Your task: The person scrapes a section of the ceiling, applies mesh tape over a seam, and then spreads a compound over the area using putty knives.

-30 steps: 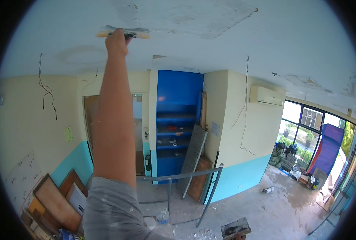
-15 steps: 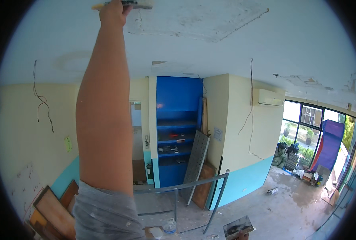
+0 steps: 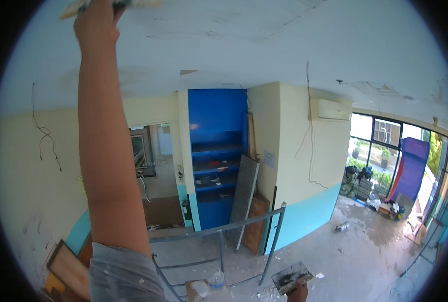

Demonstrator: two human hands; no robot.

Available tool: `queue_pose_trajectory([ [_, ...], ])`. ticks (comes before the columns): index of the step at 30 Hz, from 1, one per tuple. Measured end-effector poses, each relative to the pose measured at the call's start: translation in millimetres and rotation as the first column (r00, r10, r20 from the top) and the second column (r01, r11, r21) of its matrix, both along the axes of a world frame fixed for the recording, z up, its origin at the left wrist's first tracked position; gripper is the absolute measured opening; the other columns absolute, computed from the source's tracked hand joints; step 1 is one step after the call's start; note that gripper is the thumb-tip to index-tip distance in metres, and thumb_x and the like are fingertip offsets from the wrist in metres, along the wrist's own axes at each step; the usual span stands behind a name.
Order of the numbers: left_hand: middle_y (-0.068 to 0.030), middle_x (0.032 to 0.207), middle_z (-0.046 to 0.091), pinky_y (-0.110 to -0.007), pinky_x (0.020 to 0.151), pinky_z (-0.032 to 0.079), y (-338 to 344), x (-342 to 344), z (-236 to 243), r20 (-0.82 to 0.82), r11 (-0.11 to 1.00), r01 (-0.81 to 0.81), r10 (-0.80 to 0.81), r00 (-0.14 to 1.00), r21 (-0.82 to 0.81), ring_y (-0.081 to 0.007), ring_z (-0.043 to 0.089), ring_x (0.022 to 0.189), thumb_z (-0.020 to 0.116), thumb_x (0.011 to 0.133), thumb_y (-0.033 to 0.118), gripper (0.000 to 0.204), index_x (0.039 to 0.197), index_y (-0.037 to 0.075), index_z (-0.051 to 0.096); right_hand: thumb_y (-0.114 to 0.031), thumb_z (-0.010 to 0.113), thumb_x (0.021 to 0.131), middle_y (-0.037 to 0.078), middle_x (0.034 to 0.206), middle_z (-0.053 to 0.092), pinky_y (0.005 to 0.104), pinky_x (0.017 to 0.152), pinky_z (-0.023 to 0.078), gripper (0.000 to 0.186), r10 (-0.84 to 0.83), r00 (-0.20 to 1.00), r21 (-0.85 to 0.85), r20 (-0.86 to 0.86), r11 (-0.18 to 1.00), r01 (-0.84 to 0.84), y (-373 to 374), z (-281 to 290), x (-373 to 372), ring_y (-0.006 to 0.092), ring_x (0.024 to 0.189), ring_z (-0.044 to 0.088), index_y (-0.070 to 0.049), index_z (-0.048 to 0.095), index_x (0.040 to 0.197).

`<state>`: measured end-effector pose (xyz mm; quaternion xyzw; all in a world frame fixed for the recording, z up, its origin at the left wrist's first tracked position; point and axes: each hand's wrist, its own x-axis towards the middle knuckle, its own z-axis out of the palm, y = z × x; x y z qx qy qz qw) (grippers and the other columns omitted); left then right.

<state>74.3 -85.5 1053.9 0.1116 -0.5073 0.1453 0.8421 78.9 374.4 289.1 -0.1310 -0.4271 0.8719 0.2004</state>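
Observation:
My left hand (image 3: 97, 27) is raised at the upper left, its fingers wrapped round a wide flat plastering trowel (image 3: 71, 9). The trowel, blurred and partly cut off by the top edge, lies close against the white ceiling (image 3: 173, 53). To its right the ceiling has a rough, streaky patch (image 3: 224, 22). Low in the picture my right hand (image 3: 299, 293) grips the near edge of a rectangular mud pan (image 3: 283, 283) with dark and pale smears inside. Most of that hand is cut off below.
A grey metal rail frame (image 3: 244, 220) stands in front of me, with a clear plastic tub (image 3: 216, 278) below. Loose wires (image 3: 310, 131) hang from the ceiling. Boards (image 3: 70, 267) lean at the lower left, near blue shelves (image 3: 217, 171). Debris marks the floor (image 3: 329, 251).
My left hand and the trowel have swept leftward along the ceiling. The view has shifted slightly; more of the doorway shows beside my arm. The mud pan is higher and tilted differently.

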Motion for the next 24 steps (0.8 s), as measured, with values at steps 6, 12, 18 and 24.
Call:
queue_pose_trajectory([
  [6,-0.0136,0.11,0.062,-0.037,0.081,0.051,95.6,-111.9,-204.0,0.406,0.247,0.923,-0.907,0.113,0.296,-0.0253,0.062,0.099,0.068,0.085,0.017,0.037,0.119,0.005,0.059,-0.022,0.04,0.099,0.017,0.125,0.056,0.0534,0.1,0.044,0.04,0.109,0.968,-0.446,-0.227,0.871,-0.203,1.0,61.1,-8.7,0.0349,0.114,0.056,-0.002,0.045,0.133],
  [12,-0.0131,0.109,0.062,-0.041,0.086,0.049,172.3,-117.8,-449.1,0.345,-0.01,0.702,-0.866,-0.362,0.712,-0.0299,0.061,0.098,0.068,0.083,0.01,0.046,0.126,0.004,0.053,-0.024,0.045,0.101,0.014,0.122,0.058,0.0434,0.094,0.051,0.036,0.136,0.94,-0.46,-0.312,0.844,-0.275,-8.2,161.0,-7.7,0.0294,0.108,0.061,-0.001,0.048,0.128],
  [18,-0.0122,0.111,0.059,-0.031,0.089,0.045,236.3,-49.1,-554.7,0.28,-0.411,0.574,-0.582,-0.763,0.708,-0.0196,0.057,0.101,0.061,0.089,0.009,0.032,0.117,-0.005,0.053,-0.022,0.049,0.099,0.015,0.116,0.06,0.0419,0.09,0.053,0.037,0.049,0.966,-0.471,-0.256,0.866,-0.169,-7.0,178.5,6.9,0.0276,0.102,0.063,0.004,0.047,0.124],
  [24,-0.0163,0.11,0.057,-0.035,0.091,0.048,248.9,-35.4,-576.1,0.518,-0.284,0.674,-0.464,-0.719,0.682,-0.031,0.06,0.101,0.073,0.071,-0.003,0.035,0.104,-0.003,0.063,-0.02,0.047,0.099,0.018,0.115,0.059,0.0449,0.089,0.053,0.037,0.033,0.989,-0.438,-0.142,0.894,-0.092,-7.3,165.4,25.9,0.0299,0.103,0.062,0.005,0.046,0.125],
])
